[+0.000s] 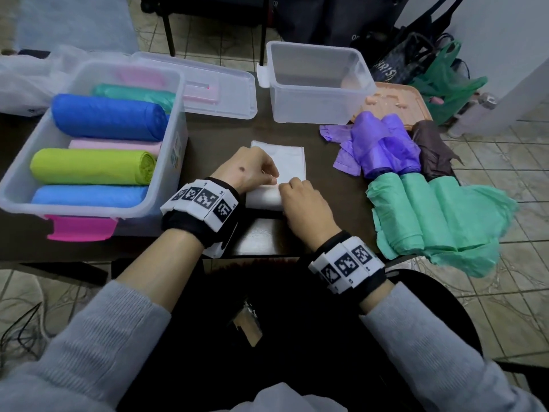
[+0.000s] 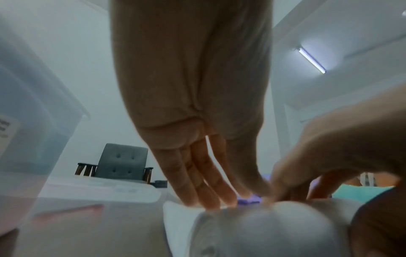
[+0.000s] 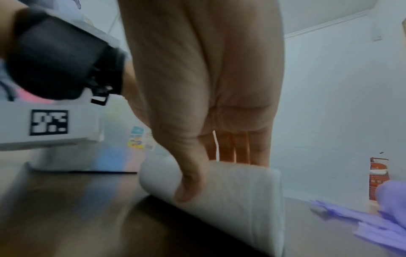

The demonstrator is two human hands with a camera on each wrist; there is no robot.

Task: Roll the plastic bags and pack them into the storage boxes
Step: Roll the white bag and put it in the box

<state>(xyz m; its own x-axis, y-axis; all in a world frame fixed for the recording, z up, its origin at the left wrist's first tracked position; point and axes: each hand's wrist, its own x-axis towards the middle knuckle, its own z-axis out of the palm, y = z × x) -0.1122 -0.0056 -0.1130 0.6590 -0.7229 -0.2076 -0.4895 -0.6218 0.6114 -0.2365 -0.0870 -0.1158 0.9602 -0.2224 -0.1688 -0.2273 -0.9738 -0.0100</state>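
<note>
Because a loose roll would not fit the box, I kept my left hand point(image 1: 246, 171) flat, fingers straight, on the white bag point(image 1: 285, 162) at the table's middle, while my right hand point(image 1: 303, 200) curled round its rolled near end point(image 3: 219, 187).

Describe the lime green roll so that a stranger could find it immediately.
Look at the clear storage box with pink latches on the table's left. The lime green roll lies inside, between a pale pink roll and a light blue roll; nothing else there is yellow-green.
</note>
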